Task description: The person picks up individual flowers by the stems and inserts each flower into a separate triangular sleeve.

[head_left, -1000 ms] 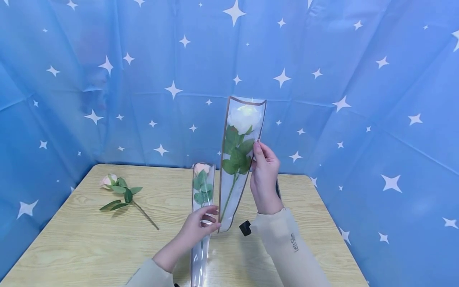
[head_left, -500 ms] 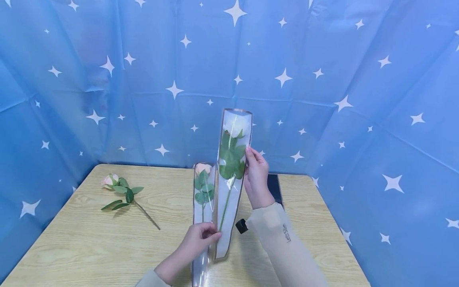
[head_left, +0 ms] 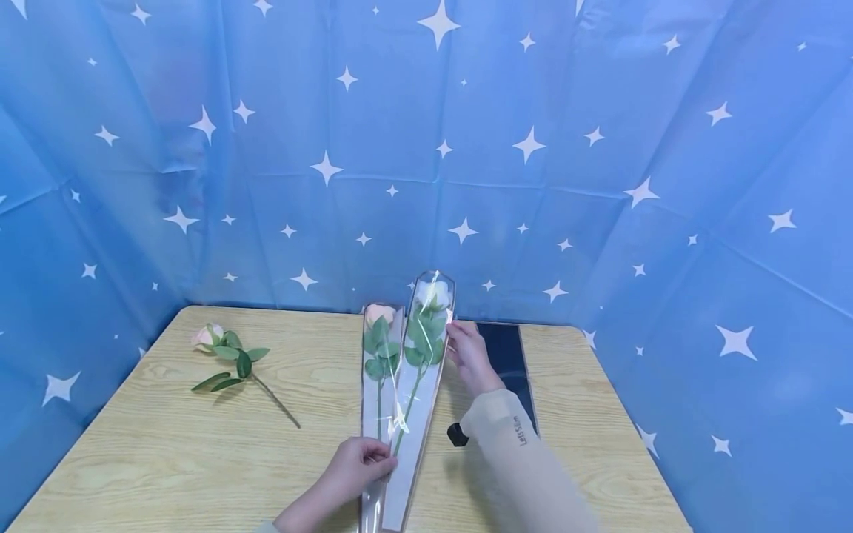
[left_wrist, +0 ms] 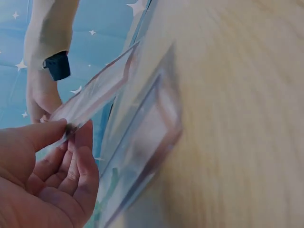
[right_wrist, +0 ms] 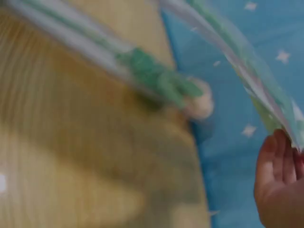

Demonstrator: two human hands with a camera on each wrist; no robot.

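Observation:
A white rose [head_left: 426, 326] sits inside a long clear plastic sleeve [head_left: 408, 466] with a brown border. My left hand [head_left: 353, 470] pinches the sleeve's left edge low down, thumb against fingers; the left wrist view shows this hand [left_wrist: 52, 175] with the edge between thumb and fingertips. Higher up, my right hand [head_left: 469, 355] pinches the right edge beside the leaves. Its fingertips are also at the edge in the right wrist view [right_wrist: 280, 183]. Just left of it, a pale pink rose [head_left: 381, 344] lies on the table in a similar sleeve [right_wrist: 85, 33], partly overlapped by the left hand.
On the left of the wooden table [head_left: 200, 459] lies a loose pink rose [head_left: 243, 364] with leaves and a bare stem. A dark flat strip [head_left: 504, 355] lies behind the right forearm. Blue star-patterned cloth [head_left: 266, 148] hangs behind and along both sides.
Both hands have lowered the sleeved white rose toward the table, next to the pink one. Its top came down and tilted back; more of the dark strip shows.

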